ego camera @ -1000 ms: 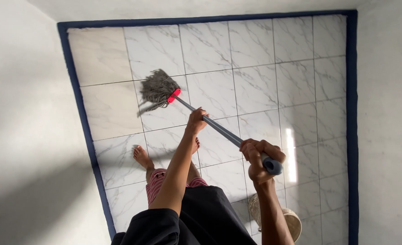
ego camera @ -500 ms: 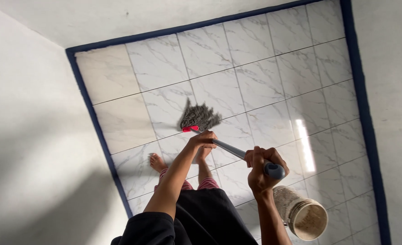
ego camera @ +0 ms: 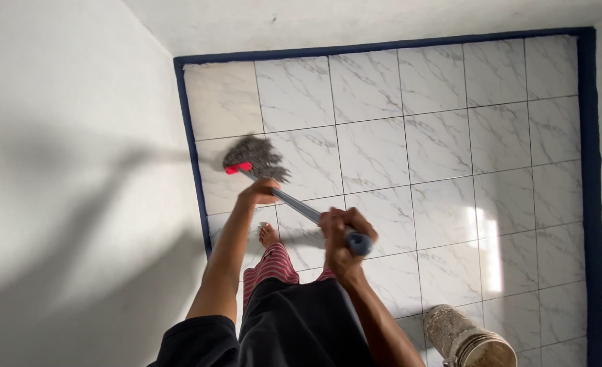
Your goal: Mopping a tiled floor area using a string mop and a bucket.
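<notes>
You stand on a white marble-look floor (ego camera: 450, 170) with a dark blue border (ego camera: 191, 156) along the white wall (ego camera: 77, 170). At the lower right, near your right side, stands a dirty bucket (ego camera: 467, 340), well apart from the mop (ego camera: 294, 204).

The mop lies slanted in front of you. Its long axis runs from the grey handle end at your right hand (ego camera: 342, 238) up and to the left, to the grey mop head (ego camera: 252, 155) with a red clamp, which rests on the tiles just beside the border. So the head lies forward and left of both hands.

Your left hand (ego camera: 259, 191) is the nearer one to the head; it is closed around the handle low down. Your right hand is closed tight around the top end. One bare foot (ego camera: 268, 234) shows below the handle.
</notes>
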